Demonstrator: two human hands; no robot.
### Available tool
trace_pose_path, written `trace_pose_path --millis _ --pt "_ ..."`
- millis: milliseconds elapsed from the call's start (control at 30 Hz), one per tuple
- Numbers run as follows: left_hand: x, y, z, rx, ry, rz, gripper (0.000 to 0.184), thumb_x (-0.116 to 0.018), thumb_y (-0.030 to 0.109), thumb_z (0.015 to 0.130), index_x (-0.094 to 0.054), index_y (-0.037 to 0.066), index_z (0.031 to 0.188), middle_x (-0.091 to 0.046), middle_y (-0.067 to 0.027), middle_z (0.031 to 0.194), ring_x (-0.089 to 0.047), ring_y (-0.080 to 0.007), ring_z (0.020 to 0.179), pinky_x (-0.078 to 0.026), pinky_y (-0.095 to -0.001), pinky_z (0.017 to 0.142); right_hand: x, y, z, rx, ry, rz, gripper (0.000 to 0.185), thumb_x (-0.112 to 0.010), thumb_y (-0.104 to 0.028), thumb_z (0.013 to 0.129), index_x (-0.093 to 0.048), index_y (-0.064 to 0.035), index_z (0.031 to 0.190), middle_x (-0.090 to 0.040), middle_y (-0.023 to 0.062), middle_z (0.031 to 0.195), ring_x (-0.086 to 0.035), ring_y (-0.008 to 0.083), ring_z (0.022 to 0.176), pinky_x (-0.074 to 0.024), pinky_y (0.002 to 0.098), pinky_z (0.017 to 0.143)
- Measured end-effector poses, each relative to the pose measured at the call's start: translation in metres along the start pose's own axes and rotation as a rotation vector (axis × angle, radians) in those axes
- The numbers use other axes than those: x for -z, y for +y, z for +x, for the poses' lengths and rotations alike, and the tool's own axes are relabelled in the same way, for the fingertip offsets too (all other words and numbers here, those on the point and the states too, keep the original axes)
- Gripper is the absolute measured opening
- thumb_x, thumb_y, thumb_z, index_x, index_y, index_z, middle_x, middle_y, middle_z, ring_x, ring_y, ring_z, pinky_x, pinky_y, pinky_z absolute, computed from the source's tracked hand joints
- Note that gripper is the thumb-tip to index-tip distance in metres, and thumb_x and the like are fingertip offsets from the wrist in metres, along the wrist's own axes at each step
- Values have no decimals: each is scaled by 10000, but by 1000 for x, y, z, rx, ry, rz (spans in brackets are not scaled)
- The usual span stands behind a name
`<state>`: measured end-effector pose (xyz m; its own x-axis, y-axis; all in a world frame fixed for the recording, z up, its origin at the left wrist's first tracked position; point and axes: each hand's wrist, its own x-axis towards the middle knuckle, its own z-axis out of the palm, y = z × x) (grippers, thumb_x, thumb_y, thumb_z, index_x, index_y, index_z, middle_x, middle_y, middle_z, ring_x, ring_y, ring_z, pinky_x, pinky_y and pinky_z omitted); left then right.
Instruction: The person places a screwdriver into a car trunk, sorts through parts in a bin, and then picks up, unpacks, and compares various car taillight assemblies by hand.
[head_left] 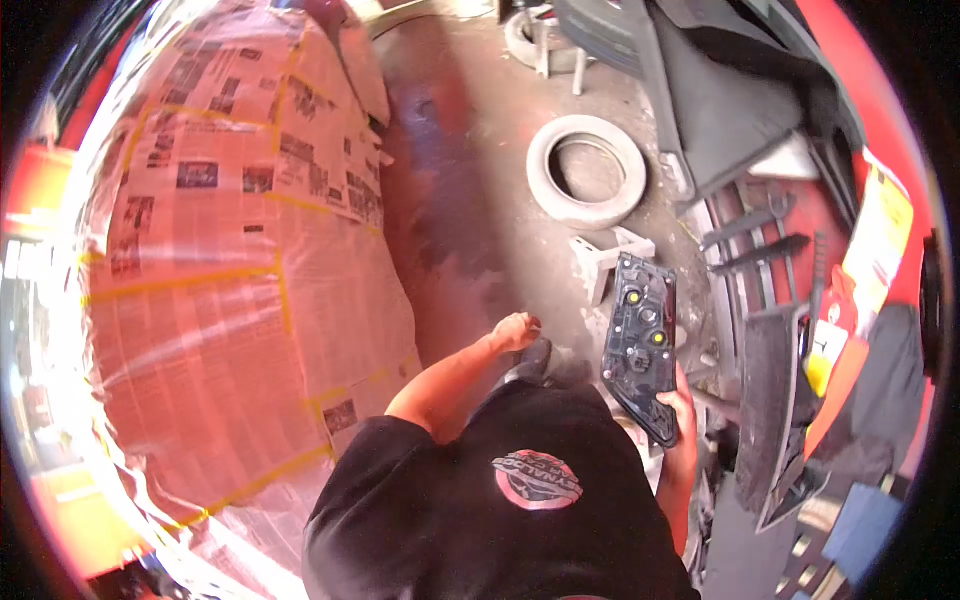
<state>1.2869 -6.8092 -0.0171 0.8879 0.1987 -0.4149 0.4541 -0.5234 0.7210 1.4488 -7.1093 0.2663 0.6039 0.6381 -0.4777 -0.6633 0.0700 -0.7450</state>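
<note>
My right hand [680, 408] grips the lower end of a car tail light [640, 345]. Its black back faces me, with bulb sockets and two yellow-green spots showing. My left hand [516, 331] hangs in front of my body above the floor, fingers curled closed. Whether anything is inside that fist is hidden from me. Beyond the tail light, a small whitish stand [608, 258] sits on the floor.
On the left stands a car body masked with newspaper [220, 230] and yellow tape. A dusty tire [545, 190] lies on the floor ahead. Along the right are dark car panels [720, 110], a grille-like part [755, 245] and a long dark trim piece [768, 400].
</note>
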Motion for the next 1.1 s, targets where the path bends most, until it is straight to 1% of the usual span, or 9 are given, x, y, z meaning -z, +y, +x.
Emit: trace_pose_path --millis 133,233,433,533,633,833,900,967,1100 --pt "-43 -91 -16 140 167 -49 307 -618 297 848 -709 68 1032 -695 -230 968 -675 -399 936 -530 -479 825 13 -3 71 -67 -160 -57 836 -520 -71 679 -342 23 1491 -525 157 1402 -550 262 1252 -407 363 1095" --pt "-21 -82 -59 309 72 -45 293 -588 275 856 -707 51 1003 -695 -236 952 -681 -403 924 -535 -478 806 0 -7 121 -107 -265 -66 839 -516 -47 681 -333 17 1498 -524 161 1403 -548 265 1255 -406 359 1098" --pt "1 -77 -96 646 266 -280 292 -566 256 860 -708 32 981 -697 -241 931 -699 -382 904 -543 -469 796 -73 -26 208 -227 -287 -55 745 -516 7 706 -399 -20 1441 -614 134 1227 -655 224 1024 -548 326 902" --pt "5 -123 -79 715 262 -493 307 -568 251 862 -711 42 1036 -704 -236 934 -709 -347 885 -539 -454 783 -101 -20 255 -289 -282 -78 812 -538 -17 680 -377 -27 1476 -587 111 1269 -609 218 1110 -510 309 945" --pt "28 -186 -56 633 259 -285 332 -575 256 866 -704 52 1095 -711 -223 947 -710 -321 825 -540 -438 716 -138 -10 311 -299 -296 -74 817 -539 -10 682 -368 -22 1480 -579 111 1283 -602 216 1124 -510 312 949" --pt "212 -230 16 855 197 -537 347 -621 263 857 -695 55 1124 -718 -174 928 -707 -279 821 -537 -400 726 -233 14 451 -252 -272 -108 592 -566 -29 735 -499 -33 1323 -623 76 1180 -601 187 1077 -493 318 941" --pt "276 -260 50 817 267 -370 317 -665 200 830 -719 11 1079 -708 -73 836 -656 -214 663 -523 -374 584 -268 11 498 -274 -267 -61 548 -568 -29 735 -526 -39 1281 -633 70 1163 -603 182 1064 -485 322 949" --pt "358 -261 76 757 332 -662 322 -628 201 856 -705 7 1100 -682 -64 790 -621 -166 602 -509 -324 534 -305 -9 534 -291 -265 -2 586 -548 -12 743 -512 -40 1328 -628 78 1183 -602 193 1082 -500 326 931" --pt "506 -274 146 588 473 -727 337 -578 198 915 -650 0 1177 -665 -64 790 -588 -126 593 -487 -286 503 -372 -54 604 -238 -287 43 676 -529 6 744 -426 -40 1410 -611 100 1217 -607 214 1096 -513 341 947"
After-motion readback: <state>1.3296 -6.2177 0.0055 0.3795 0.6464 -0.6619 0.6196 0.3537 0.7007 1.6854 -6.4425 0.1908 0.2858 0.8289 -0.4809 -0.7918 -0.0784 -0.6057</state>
